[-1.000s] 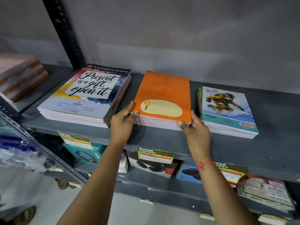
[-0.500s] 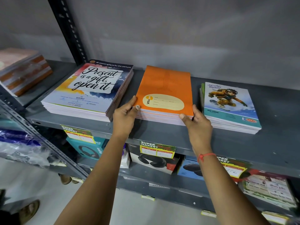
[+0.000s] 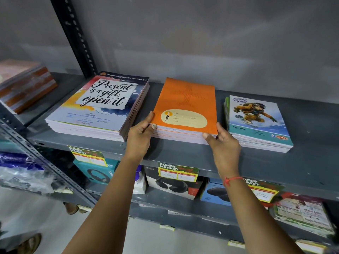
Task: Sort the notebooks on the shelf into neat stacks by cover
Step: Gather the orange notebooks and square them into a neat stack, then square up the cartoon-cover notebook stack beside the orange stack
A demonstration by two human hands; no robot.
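Observation:
Three notebook stacks lie on the grey shelf (image 3: 302,162). On the left is a stack with a "Present is a gift, open it" cover (image 3: 99,105). In the middle lies the orange stack (image 3: 187,103). On the right sits a stack with a cartoon snowboarder cover (image 3: 256,120). My left hand (image 3: 141,136) grips the orange stack's front left corner, thumb along its side. My right hand (image 3: 223,145) grips its front right corner, fingers against the pages' edge.
A black slotted upright (image 3: 75,33) stands behind the left stack. More books (image 3: 23,85) lie on the neighbouring shelf at far left. Boxed headphones (image 3: 172,184) with yellow price tags fill the shelf below. The grey wall closes the back.
The orange stack has slid a little further back on the shelf between my hands. Both hands keep their hold on its front corners.

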